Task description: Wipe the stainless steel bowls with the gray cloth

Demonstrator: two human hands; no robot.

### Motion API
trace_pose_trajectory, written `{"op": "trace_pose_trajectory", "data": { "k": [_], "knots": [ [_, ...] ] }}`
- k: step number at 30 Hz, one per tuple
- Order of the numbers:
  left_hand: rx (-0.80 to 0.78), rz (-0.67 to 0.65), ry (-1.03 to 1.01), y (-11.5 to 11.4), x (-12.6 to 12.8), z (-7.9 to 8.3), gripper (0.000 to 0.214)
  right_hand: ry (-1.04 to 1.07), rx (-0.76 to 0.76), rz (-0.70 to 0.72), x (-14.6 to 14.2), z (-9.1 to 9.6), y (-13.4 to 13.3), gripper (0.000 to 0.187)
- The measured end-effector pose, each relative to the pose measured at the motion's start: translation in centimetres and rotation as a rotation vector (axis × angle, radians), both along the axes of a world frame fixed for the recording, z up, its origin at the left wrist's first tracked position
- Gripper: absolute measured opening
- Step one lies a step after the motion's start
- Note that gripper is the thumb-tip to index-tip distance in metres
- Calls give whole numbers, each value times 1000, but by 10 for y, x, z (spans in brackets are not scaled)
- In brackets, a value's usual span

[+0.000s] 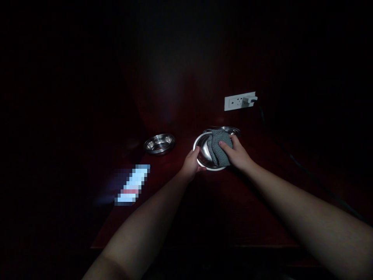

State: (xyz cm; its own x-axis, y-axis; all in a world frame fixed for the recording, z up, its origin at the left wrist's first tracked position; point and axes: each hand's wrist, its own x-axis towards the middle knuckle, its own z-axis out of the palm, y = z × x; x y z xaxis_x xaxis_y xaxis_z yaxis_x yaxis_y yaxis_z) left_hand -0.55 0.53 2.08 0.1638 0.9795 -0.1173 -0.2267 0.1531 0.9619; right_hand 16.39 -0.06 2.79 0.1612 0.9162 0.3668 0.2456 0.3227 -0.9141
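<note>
The left hand grip is clamping the rim of the tilted steel bowl over the bench. The right hand is closing on a grey cloth and pressing it inside. Risk: hard pressure could be levering the rim loose against the second bowl. Darkness is hiding the surroundings.

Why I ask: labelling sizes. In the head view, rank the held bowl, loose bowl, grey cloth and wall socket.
1. held bowl.
2. loose bowl, grey cloth, wall socket: alike, and the socket sits farther off.
</note>
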Motion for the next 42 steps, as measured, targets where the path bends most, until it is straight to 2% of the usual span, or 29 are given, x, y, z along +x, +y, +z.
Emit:
{"op": "trace_pose_trajectory", "data": {
  "k": [10,36,42],
  "knots": [
    [22,-6,7,0,0,0,40,20,-11,17,4,-8,8,52],
    [8,-32,-22,-5,2,-1,41,24,-46,27,8,-10,10,57],
    [2,-22,-5,-4,3,-3,39,14,-72,-23,7,-8,9,57]
  ]
}}
